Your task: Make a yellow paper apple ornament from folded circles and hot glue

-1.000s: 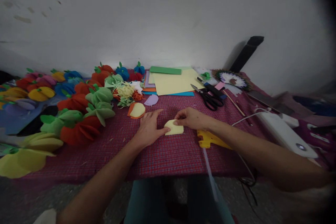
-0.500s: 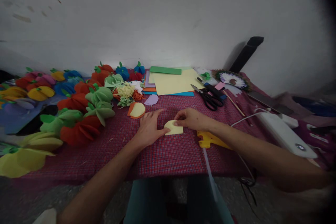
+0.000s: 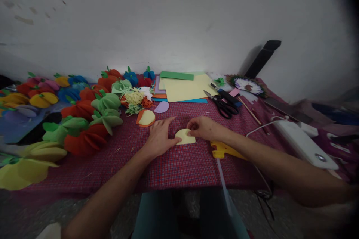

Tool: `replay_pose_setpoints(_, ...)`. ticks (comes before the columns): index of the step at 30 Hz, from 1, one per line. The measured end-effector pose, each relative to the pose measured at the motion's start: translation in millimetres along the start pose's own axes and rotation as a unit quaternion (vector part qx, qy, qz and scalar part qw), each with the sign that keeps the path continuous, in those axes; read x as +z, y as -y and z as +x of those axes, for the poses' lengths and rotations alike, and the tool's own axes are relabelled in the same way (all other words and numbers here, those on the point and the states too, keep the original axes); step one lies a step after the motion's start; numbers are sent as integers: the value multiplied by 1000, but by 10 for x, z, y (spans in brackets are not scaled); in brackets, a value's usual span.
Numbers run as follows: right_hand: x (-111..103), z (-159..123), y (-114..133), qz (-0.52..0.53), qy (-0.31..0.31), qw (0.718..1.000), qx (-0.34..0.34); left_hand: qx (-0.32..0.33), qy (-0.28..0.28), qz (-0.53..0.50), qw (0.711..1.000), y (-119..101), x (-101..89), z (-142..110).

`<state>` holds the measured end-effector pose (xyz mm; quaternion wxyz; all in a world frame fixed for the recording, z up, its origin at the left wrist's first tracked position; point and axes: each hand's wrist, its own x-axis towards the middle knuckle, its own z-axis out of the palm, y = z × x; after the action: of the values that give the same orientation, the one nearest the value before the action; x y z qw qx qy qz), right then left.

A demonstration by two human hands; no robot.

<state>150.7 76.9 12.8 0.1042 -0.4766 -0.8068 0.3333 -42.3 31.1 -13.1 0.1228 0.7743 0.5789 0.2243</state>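
Observation:
A small pale yellow paper piece, rounded on its upper left, lies on the red checked cloth in front of me. My left hand rests on the cloth with its fingers stretched out, its thumb touching the paper's left edge. At the upper right edge of the paper, my right hand has its thumb and curled fingers closed on it. Just beyond my left fingertips are yellow and orange cut-outs and a lilac cut-out. A yellow glue gun lies partly hidden under my right forearm.
Several coloured paper pumpkins crowd the left side. Paper sheets are stacked by the wall. Black scissors, a pencil and a white power strip with its cord lie to the right. Shredded paper sits behind the cut-outs.
Almost nothing differs. My right thumb has shifted very slightly on the yellow paper piece; my left hand keeps its place.

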Motion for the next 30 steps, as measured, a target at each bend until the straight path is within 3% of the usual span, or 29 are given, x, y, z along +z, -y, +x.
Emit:
replay_pose_setpoints(16, -1, -140, 88, -175, -41, 983, -32, 12, 10, 16, 1000, -18, -12, -5)
replay_pose_setpoints(23, 52, -184, 9, -157, -56, 986, -26, 31, 39, 29, 998, -91, -56, -15)
replay_pose_setpoints(27, -40, -235, 77, -144, -59, 987, -26, 42, 25, 47, 998, -163, -95, -61)
replay_pose_setpoints(30, -155, -363, 150, -187, -81, 976, -82, 90, 2, 81, 993, -272, -149, -186)
